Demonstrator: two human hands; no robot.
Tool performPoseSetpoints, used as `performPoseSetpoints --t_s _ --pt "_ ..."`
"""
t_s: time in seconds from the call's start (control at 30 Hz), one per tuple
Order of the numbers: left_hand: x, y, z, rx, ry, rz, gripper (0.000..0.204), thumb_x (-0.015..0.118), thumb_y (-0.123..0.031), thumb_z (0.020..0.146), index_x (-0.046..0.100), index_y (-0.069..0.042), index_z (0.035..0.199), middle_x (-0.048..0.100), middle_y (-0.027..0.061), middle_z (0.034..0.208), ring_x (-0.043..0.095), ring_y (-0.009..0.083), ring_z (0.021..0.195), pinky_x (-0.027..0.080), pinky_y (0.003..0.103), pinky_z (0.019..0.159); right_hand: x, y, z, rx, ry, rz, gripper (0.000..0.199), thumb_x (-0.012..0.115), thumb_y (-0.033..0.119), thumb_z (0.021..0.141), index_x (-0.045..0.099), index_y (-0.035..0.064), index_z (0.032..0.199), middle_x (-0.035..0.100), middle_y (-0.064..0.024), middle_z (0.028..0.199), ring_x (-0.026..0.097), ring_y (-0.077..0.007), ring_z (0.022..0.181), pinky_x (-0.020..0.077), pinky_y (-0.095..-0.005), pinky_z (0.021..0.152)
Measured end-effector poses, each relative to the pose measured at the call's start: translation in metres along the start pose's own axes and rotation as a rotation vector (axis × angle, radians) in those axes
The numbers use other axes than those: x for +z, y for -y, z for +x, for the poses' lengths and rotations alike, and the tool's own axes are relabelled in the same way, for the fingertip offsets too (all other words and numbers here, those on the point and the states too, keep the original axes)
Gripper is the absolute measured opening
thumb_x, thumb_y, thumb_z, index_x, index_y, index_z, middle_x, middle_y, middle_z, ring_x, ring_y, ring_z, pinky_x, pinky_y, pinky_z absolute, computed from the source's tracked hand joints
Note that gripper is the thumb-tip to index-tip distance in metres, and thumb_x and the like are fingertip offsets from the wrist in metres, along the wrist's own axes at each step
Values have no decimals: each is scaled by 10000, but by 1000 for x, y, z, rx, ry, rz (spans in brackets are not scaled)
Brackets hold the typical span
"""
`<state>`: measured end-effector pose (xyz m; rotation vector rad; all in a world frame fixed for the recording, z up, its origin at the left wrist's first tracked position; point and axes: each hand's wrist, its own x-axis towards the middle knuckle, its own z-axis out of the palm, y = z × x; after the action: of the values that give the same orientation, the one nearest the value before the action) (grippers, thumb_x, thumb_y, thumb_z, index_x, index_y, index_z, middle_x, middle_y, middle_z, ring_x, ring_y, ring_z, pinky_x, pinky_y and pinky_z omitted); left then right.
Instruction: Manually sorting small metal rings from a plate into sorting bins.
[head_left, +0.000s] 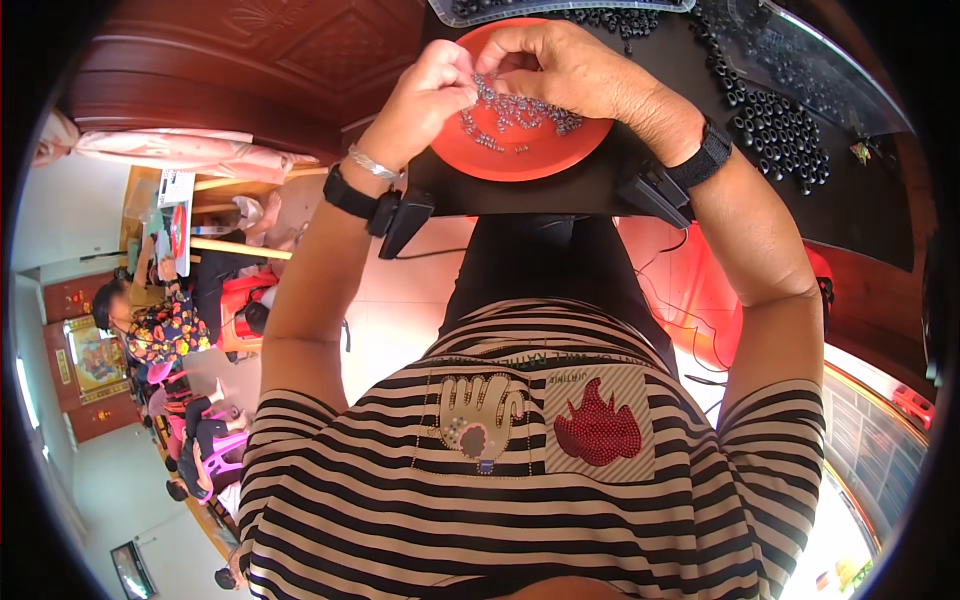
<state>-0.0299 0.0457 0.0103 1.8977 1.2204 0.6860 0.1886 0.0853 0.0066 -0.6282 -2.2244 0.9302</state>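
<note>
Over an orange-red plate, both my hands meet near its left side. Small shiny silver-grey pieces lie scattered on the plate, too small to make out their kind. Thumb and fingertips of my left hand are pinched together. My right hand is bent with its fingertips closed in a pinch, nearly touching the left. Whatever sits between the fingertips is too small or hidden to name.
Black ring-like pieces lie in rows on the dark table at the right. A clear tray stands at the far right, another container at the back. A red stool is below. Other people sit at the far left.
</note>
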Motion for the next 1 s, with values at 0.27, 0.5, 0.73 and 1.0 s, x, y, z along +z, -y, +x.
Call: performPoseSetpoints --t_s 0.27,0.5,0.73,1.0 --pt "11 1 1 84 -25 -897 424 538 -63 916 422 10 1317 623 133 1089 594 182 934 464 321 845 -1 2 1 -84 42 260 182 661 72 911 652 17 1084 700 -57 924 670 -141 899 537 -295 874" --pt "27 -16 -1 83 -175 -864 424 529 -77 940 402 12 1335 621 141 1115 599 181 914 472 322 839 -1 8 0 -61 44 283 126 670 66 904 648 10 1015 700 -49 883 662 -129 876 543 -289 843" --pt "29 -12 -9 13 -283 -654 202 524 -188 961 547 -15 1063 621 44 864 594 126 764 471 286 745 -3 5 1 -108 -5 69 164 650 164 940 636 4 973 690 -56 864 635 -129 821 519 -291 785" --pt "31 -25 -17 447 -418 405 142 561 -139 913 509 -9 937 580 177 802 571 369 724 463 428 652 -1 3 1 24 73 109 280 614 303 970 638 26 993 614 -7 793 556 -120 730 491 -286 709"
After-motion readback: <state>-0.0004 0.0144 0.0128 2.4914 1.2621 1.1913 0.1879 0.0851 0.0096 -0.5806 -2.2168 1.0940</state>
